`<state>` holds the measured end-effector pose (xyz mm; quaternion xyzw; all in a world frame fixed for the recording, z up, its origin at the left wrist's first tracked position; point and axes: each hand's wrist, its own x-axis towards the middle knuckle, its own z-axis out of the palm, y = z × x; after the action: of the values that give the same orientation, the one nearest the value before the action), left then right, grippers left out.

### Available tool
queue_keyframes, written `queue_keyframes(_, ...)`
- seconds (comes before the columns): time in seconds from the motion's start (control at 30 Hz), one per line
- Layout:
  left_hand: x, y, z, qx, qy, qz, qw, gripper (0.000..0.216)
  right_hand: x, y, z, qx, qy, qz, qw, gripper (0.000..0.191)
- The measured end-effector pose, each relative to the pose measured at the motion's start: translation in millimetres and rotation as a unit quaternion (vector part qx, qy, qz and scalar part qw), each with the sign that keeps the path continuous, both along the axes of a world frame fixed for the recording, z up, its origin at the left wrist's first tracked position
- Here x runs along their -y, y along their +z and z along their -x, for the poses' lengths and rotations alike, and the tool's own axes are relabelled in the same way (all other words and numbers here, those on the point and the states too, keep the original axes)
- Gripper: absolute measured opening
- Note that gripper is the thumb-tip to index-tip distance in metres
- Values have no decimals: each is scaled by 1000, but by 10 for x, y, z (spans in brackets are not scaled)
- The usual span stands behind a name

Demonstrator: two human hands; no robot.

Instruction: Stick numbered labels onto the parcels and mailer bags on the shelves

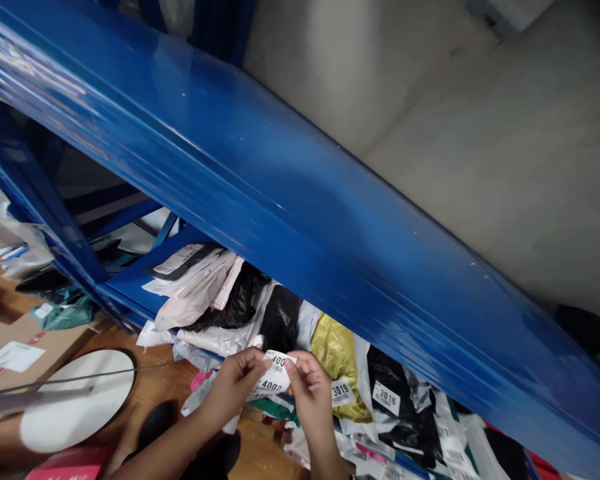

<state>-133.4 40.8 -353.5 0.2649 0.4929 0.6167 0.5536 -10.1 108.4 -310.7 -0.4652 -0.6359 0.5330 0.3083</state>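
Observation:
Between my two hands is a small strip of white printed labels (275,375) with numbers starting 400 and 4002 and barcodes. My left hand (243,377) pinches its left edge between thumb and fingers. At the right edge, my right hand (309,383) pinches the same strip. Just beyond my hands, a yellow plastic mailer (336,347) labelled 3019 and a black mailer (387,380) labelled 3016 stand on the shelf. A black bag (280,317) and pale mailers (200,293) are stacked to their left.
A broad blue shelf beam (280,187) crosses the view diagonally above my hands. At lower left are a round white stand base (80,400), a cardboard box (10,347) and a green bag (67,315). More labelled parcels (453,447) lie at lower right.

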Motion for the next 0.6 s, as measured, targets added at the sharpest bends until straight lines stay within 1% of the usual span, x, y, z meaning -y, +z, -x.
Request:
queue_keyframes(0.17, -41, 56, -23, -39, 60, 23, 997, 52, 13, -98, 21, -16, 4, 26, 1000, 37)
queue_keyframes(0.23, -57, 54, -46, -33, 77, 25, 996, 53, 1, -124, 21, -11, 6, 9, 1000, 35)
queue_keyframes(0.3, -58, 29, -76, -28, 85, 20, 996, 53, -13, -126, 14, 2, 6, -33, 999, 32)
queue_keyframes(0.37, -43, -11, -111, -12, 62, 3, 998, 48, -29, -113, 2, 17, 2, -94, 995, 28)
queue_keyframes(0.43, -18, -51, -147, -10, 22, -5, 1000, 45, -49, -104, -4, 33, 7, -141, 989, 25)
queue_keyframes(0.5, 7, -80, -175, -28, 2, 5, 1000, 45, -87, -114, 12, 48, 21, -155, 986, 23)
queue_keyframes(0.6, 38, -101, -185, -45, -4, 9, 999, 42, -201, -174, 90, 64, 24, -168, 983, 24)
